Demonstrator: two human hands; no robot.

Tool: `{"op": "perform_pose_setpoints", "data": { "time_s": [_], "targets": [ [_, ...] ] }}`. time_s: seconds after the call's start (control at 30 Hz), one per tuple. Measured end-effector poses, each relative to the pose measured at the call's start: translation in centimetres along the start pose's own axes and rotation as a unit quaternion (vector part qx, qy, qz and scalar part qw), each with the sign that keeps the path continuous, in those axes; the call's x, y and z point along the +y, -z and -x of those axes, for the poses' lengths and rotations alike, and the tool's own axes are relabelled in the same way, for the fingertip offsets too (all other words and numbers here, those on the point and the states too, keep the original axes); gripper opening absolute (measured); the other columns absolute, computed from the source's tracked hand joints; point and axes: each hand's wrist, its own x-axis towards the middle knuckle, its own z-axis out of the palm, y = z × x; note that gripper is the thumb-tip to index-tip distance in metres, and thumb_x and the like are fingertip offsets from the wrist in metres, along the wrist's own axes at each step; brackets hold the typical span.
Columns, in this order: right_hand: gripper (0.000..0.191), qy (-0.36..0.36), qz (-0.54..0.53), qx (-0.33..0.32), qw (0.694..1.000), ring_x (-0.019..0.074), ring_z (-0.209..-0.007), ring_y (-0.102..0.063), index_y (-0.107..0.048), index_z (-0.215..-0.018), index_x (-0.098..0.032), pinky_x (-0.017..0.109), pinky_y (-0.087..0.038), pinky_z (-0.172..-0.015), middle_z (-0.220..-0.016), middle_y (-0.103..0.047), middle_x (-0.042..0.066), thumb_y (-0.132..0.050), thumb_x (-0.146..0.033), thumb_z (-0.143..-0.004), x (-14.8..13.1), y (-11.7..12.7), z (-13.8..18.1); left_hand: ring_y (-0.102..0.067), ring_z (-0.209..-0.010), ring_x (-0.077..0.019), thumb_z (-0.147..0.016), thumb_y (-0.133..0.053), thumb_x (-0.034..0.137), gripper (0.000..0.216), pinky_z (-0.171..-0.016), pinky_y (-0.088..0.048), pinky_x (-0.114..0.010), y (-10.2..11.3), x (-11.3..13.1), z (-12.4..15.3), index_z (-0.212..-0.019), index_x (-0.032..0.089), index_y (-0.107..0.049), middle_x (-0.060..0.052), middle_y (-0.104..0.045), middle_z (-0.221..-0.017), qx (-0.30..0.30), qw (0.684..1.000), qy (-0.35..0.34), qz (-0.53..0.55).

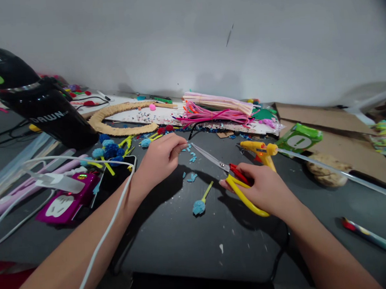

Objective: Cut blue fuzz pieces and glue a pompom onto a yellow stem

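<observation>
Bench [172,244] front edge runs well apart from the blue flower [199,207]. Right hand [263,186]: fingers closed around scissors [224,165], tips beside left hand [159,159], whose fingers are pinched narrow; contents cannot be determined. Blue clippings [192,177] lie between hands. Obstructions: glue gun [256,147], right; flask [54,122] marked "DAWN", left; pipe cleaners [222,114], rear

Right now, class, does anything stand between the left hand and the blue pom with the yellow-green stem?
Nothing upright visibly blocks the way. Only a few small blue pieces lie flat on the grey table, between the left hand and the blue pom.
</observation>
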Motion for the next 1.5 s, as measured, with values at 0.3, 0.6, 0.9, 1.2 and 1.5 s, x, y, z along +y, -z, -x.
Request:
{"op": "perform_pose_setpoints", "data": {
  "time_s": [0.3,0.6,0.9,1.2,1.5],
  "targets": [
    [0.051,0.014,0.007,0.006,1.0,0.0121,-0.052,-0.037,-0.043,-0.064,-0.022,0.026,-0.022,-0.05,-0.053,-0.046,-0.003,-0.059,-0.068,-0.079,0.12,-0.19,-0.04,-0.06,-0.078,-0.0146,-0.094,-0.048,0.014,0.015,-0.074,-0.046,-0.025,-0.08,0.01,0.07,-0.088,0.017,-0.062,-0.005,-0.067,-0.083,-0.001,1.0,-0.002,0.0],
    [0.051,0.014,0.01,0.003,1.0,0.0125,-0.053,-0.037,-0.042,-0.064,-0.022,0.026,-0.022,-0.051,-0.054,-0.045,-0.004,-0.059,-0.068,-0.079,0.28,-0.32,-0.13,-0.06,-0.079,-0.015,-0.095,-0.048,0.017,0.015,-0.074,-0.046,-0.026,-0.11,-0.02,-0.02,-0.089,0.017,-0.062,-0.005,-0.067,-0.083,-0.001,1.0,0.0,0.0],
    [0.05,0.013,0.007,-0.004,1.0,0.013,-0.054,-0.039,-0.042,-0.065,-0.022,0.026,-0.022,-0.052,-0.055,-0.046,-0.004,-0.059,-0.067,-0.08,0.43,-0.44,-0.24,-0.06,-0.077,-0.0147,-0.095,-0.047,0.017,0.016,-0.073,-0.046,-0.026,0.01,0.24,-0.12,-0.088,0.017,-0.062,-0.005,-0.067,-0.083,-0.005,1.0,-0.002,0.004],
    [0.05,-0.007,0.015,0.02,1.0,0.0127,-0.052,-0.04,-0.044,-0.064,-0.022,0.025,-0.022,-0.049,-0.053,-0.049,-0.003,-0.06,-0.068,-0.077,0.45,-0.34,-0.07,-0.059,-0.077,-0.0147,-0.091,-0.047,0.011,0.016,-0.073,-0.045,-0.026,-0.06,0.01,0.04,-0.088,0.017,-0.062,-0.004,-0.066,-0.081,-0.01,1.0,-0.002,0.015],
    [0.048,0.008,0.031,0.008,0.999,0.013,-0.052,-0.039,-0.042,-0.066,-0.023,0.025,-0.023,-0.05,-0.053,-0.05,-0.003,-0.06,-0.065,-0.078,0.28,-0.18,-0.09,-0.055,-0.069,-0.0132,-0.081,-0.047,0.003,0.022,-0.067,-0.04,-0.025,0.1,-0.13,0.19,-0.085,0.018,-0.063,-0.001,-0.064,-0.078,-0.04,0.999,0.015,0.021]
  ]
}}
